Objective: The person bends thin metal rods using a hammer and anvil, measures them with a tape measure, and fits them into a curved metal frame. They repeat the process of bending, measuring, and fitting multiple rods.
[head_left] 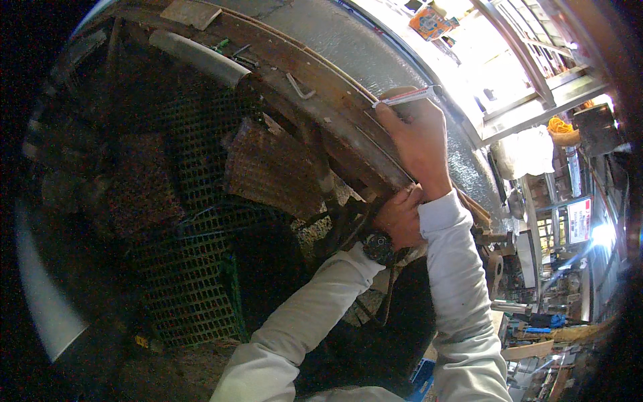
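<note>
My right hand is closed round a slim white marker with red markings. The marker's left end meets or nearly meets the long light strip along the workbench. Closer to me, my left hand has its fingers curled at the front edge of the wooden workbench, just below my right wrist. What those fingers grip is hidden. A dark round wristwatch sits on my left wrist.
An L-shaped hex key and small tools lie on the bench. Below stand green plastic crates and a rusty brown piece. At the right is a metal fitting; beyond the bench runs a shiny grey surface.
</note>
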Motion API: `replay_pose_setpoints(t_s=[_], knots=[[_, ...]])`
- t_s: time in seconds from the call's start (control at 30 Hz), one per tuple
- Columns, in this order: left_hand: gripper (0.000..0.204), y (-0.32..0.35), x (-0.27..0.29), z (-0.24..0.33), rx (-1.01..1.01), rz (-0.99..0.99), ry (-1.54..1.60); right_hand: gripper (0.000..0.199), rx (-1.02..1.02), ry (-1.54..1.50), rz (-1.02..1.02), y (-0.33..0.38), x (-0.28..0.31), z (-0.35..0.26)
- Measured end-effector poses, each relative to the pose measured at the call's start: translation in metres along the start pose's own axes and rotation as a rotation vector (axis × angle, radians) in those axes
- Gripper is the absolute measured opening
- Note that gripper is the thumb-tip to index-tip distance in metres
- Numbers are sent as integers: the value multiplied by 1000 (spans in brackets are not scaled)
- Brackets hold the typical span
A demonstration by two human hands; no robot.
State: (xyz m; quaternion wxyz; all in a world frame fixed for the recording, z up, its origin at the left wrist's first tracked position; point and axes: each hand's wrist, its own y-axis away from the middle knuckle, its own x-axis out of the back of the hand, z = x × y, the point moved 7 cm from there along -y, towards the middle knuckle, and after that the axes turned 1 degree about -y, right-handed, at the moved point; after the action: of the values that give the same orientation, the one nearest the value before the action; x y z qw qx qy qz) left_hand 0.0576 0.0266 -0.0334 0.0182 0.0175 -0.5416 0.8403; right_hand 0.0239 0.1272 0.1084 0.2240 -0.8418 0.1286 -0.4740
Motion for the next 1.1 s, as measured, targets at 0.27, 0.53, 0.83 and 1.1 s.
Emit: replay_pose_setpoints(t_s=[0.27, 0.53, 0.83, 1.1], knots=[[40, -8, 0, 5, -48, 27, -78, 24, 10, 77, -99, -4, -5, -11], [34, -34, 28, 21, 58, -75, -155, 21, 51, -132, -107, -4, 51, -9], [28, -40, 39, 17, -15, 46, -183, 29, -69, 12, 41, 123, 155, 11], [27, -48, 39, 25, 15, -102, -372, 33, -6, 47, 581, 276, 367, -4]])
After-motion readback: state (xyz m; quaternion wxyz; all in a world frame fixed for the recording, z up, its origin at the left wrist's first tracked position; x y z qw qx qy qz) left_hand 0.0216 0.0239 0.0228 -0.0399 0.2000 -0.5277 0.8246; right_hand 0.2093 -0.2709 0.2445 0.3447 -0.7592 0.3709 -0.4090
